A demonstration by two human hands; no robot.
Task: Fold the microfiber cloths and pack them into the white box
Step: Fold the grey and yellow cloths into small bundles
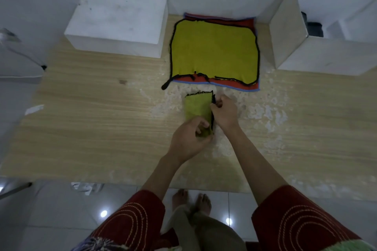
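Green folded microfiber cloth (197, 108) on wooden counter (102, 120): our left hand (187, 141) fingers pinch its near end, right hand (225, 115) fingers its right edge.

The folded yellow-green cloth (197, 108) lies on the wooden table (91, 124), near the flat cloth stack (214, 51). The left hand (188, 140) pinches its near end; the right hand (224, 113) pinches its black-stitched right edge.

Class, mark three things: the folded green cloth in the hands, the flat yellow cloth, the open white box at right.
Folded green microfiber cloth (197, 106): head view, upper face.
Flat yellow black-edged cloth (214, 51): head view, centre.
Open white rectangular box (326, 56): head view, near wall.
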